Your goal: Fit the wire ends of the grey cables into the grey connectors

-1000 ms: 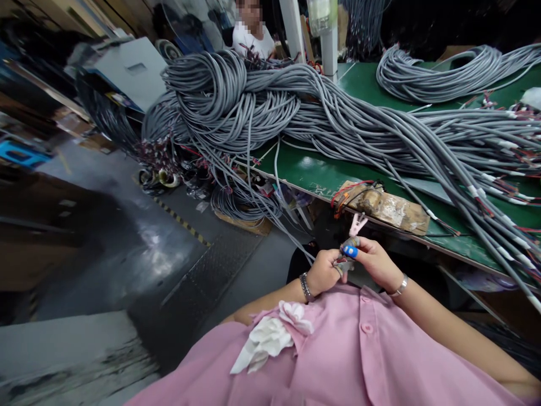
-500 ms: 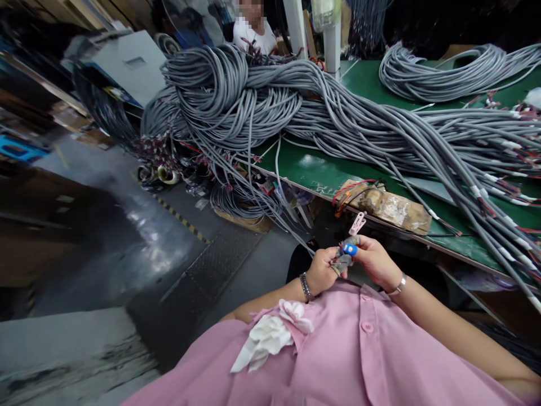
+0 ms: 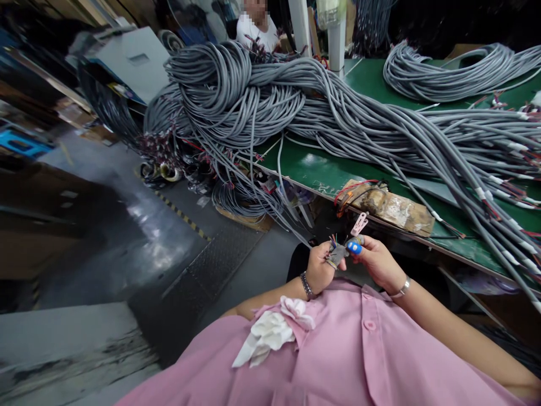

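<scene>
My left hand (image 3: 321,269) is closed in front of my body around the end of a grey cable, whose thin coloured wires (image 3: 333,242) stick up above the fingers. A worn grey finger cover shows on its thumb. Close beside it, my right hand (image 3: 380,264) has thumb and fingertips pressed together near the wires. Blue wrapping with pale spots (image 3: 354,247) covers the tip of its thumb. Whatever lies between those fingertips is too small to make out. Just above the right fingers, a pink clothes peg (image 3: 359,224) stands at the bench edge.
Bundles of grey cable (image 3: 270,110) lie across the green bench (image 3: 313,163) and hang off its left end. A taped cardboard block (image 3: 393,208) sits at the front edge. Another person (image 3: 257,31) is beyond the cables. A grey box (image 3: 133,62) stands at the left.
My hands have drawn slightly apart. The coloured wires now stand fanned out above my left hand, and the right thumb has moved a little to the right.
</scene>
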The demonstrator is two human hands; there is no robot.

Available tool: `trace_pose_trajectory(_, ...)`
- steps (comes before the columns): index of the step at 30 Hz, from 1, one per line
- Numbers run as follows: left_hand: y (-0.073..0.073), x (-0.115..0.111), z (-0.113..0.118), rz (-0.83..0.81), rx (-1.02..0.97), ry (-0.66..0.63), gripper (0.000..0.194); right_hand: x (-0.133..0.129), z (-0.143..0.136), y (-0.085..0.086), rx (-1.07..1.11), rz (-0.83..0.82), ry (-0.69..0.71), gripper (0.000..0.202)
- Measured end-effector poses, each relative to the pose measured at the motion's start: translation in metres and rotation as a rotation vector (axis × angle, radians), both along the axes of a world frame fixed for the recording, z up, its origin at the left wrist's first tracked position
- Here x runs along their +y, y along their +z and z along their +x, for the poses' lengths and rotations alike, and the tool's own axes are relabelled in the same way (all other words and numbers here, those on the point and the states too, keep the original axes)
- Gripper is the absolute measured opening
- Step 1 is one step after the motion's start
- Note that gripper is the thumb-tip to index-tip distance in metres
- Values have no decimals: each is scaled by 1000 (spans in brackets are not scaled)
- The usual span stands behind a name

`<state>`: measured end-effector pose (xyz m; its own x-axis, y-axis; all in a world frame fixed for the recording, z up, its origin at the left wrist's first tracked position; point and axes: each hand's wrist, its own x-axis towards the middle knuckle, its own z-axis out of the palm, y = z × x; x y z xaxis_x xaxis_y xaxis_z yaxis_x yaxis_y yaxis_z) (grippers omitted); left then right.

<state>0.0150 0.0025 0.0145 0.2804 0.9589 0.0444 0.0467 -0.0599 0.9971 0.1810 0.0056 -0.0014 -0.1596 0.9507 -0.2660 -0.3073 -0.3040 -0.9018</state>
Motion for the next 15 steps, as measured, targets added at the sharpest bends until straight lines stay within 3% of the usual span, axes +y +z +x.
trace_pose_trajectory(9, 4, 0, 3, -8, -36, 63, 29, 2, 3, -4, 195, -46, -70, 17)
trace_pose_trajectory(12, 8, 2, 5, 6, -74, 61, 26, 10, 8, 0, 332, -127, -105, 30)
trace_pose_trajectory(15, 12, 3, 10, 22, -62, 33, 26, 16, 11, 7, 296, -85, -19, 42)
